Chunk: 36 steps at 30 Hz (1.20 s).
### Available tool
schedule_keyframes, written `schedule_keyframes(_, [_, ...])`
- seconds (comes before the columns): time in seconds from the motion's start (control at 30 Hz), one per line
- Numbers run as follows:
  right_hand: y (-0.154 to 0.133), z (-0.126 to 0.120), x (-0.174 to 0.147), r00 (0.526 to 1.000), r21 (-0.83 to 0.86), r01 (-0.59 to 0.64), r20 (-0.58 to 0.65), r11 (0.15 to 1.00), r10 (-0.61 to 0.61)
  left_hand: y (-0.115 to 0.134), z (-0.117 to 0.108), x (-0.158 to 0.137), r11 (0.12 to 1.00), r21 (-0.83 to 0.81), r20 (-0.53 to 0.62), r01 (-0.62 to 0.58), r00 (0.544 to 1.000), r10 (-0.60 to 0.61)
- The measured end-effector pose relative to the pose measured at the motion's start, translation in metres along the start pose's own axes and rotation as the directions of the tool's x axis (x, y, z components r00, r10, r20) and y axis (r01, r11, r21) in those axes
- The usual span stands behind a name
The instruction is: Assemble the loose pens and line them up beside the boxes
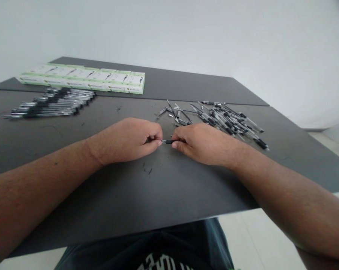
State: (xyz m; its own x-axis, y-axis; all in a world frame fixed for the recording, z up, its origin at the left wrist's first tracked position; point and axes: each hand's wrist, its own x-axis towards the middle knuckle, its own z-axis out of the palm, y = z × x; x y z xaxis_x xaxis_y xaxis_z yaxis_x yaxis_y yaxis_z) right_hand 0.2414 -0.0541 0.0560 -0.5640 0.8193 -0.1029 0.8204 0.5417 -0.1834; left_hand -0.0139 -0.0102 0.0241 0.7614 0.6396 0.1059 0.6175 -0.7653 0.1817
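Between my two hands, just above the dark table [158,187], is a pen [168,142] with a black grip and a pale tip end. My left hand [132,139] pinches the tip end between thumb and forefinger. Closed around the black grip side is my right hand [201,143], whose fingers hide the rest of the barrel. Right beyond the hands lie loose pen parts [177,112], some thin and dark, some clear. A heap of clear pens with black grips [228,122] spreads past my right hand.
Back left, a row of white and green boxes [82,77] runs along the seam between two tabletops. In front of it, many pens [52,103] lie side by side. A pale wall [169,37] rises behind the table. Small dark scraps [147,169] lie near the hands.
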Motion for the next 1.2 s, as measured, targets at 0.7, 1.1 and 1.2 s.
schedule_keyframes(0.7, [0.038, -0.008, 0.007, 0.881, 0.157, -0.181, -0.412, 0.971, 0.231, -0.025, 0.008, 0.005, 0.981, 0.015, -0.155, 0.194, 0.97, -0.189])
schedule_keyframes(1.1, [0.052, 0.0, 0.017, 0.854, 0.227, -0.203, -0.434, 0.952, 0.286, -0.034, 0.014, 0.016, 0.985, 0.074, -0.149, 0.156, 0.978, -0.144])
schedule_keyframes(1.2, [0.056, 0.001, 0.02, 0.85, 0.237, -0.199, -0.44, 0.951, 0.288, -0.037, 0.01, 0.024, 0.98, 0.105, -0.182, 0.168, 0.972, -0.147])
